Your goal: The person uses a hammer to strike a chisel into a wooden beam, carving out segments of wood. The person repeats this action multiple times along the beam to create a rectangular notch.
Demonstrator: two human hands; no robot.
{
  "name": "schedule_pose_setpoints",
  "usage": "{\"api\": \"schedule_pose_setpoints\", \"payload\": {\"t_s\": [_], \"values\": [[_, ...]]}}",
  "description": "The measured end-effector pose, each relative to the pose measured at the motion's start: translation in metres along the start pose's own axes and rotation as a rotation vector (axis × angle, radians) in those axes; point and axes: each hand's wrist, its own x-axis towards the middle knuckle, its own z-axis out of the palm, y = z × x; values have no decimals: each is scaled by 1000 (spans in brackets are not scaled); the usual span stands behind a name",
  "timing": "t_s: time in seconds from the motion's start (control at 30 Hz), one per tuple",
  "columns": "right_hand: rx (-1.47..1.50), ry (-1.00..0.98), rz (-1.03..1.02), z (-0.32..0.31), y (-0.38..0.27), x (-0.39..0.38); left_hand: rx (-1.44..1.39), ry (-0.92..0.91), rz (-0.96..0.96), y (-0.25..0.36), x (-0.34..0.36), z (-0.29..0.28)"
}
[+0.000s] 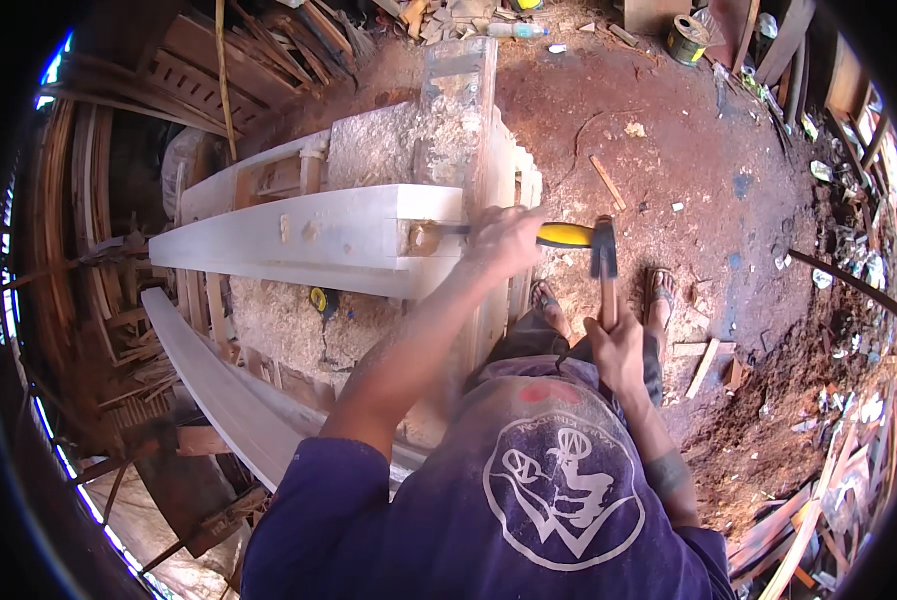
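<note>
My left hand point(505, 240) is wrapped round a chisel, whose yellow-and-black handle point(565, 235) sticks out to the right. Its blade points left into a notch point(423, 238) cut near the end of a thick pale timber beam point(298, 230). In my right hand point(616, 350) is the wooden handle of a hammer. The dark hammer head point(604, 262) is at the butt of the chisel; whether they touch I cannot tell. The beam lies across a rough wooden workbench point(455, 110) covered with shavings.
A second long pale plank point(218, 390) lies nearer, to the left. A small yellow-and-black tool point(318, 299) sits among shavings below the beam. My sandalled feet point(658, 290) stand on the dirt floor at the right. Stacked boards point(208, 60), a tin can point(686, 40) and scraps surround the bench.
</note>
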Motion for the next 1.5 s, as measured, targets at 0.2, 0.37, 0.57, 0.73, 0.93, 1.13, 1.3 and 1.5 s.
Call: {"api": "schedule_pose_setpoints", "payload": {"t_s": [0.2, 0.37, 0.57, 0.73, 0.93, 1.13, 1.3, 1.5], "values": [[493, 524, -1, -67, -3, 14, -86, 147, 116, -8, -2, -31], [691, 554, -297, -43, -3, 11, -45, 119, 106, -4, -1, -37], [417, 341, -116, -9, -23, 6, -154, 165, 211, -9, -17, -55], [499, 547, -528, -60, -36, -6, -261, 220, 253, -12, -25, -66], [582, 688, -424, -83, -65, -19, -292, 202, 378, -8, -17, -56], [471, 635, -493, -75, -60, -25, -401, 214, 341, -12, -18, -61], [265, 278, -481, -17, -32, -21, -336, 253, 355, -9, -10, -51], [155, 357, -289, -31, -16, -13, -339, 302, 214, -10, -11, -58]]}}
